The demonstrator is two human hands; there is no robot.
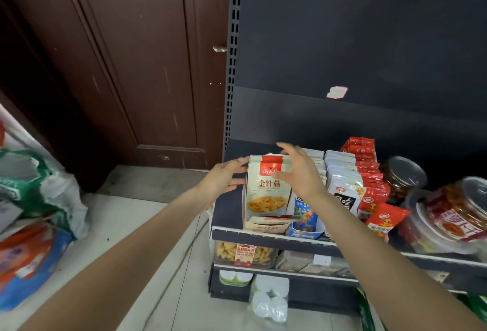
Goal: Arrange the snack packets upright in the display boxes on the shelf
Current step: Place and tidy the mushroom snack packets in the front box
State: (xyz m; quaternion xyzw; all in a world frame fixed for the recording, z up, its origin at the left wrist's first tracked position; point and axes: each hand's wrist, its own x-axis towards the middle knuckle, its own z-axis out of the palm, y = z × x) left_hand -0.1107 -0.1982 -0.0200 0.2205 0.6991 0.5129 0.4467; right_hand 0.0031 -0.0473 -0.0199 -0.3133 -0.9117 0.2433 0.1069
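Dark metal shelf [274, 236] with a perforated upright, matte back panel, brown wood door to its left. Leftmost on the shelf: white cardboard display box [263, 222], front cut low, holding glossy flat snack packets [267, 188] upright; the front one is cream with a red top band and a photo of yellow strips. Left hand [224, 179] is at the box's left side, fingers straight, tips touching the packet edge, gripping nothing. Right hand [300, 170] is over the packet tops, fingers spread and slightly bent, motion-blurred; can't tell if it pinches anything. Right of it: blue box [305, 221], grey foil packets [342, 186], red packets [371, 186], round clear plastic jars [448, 212].
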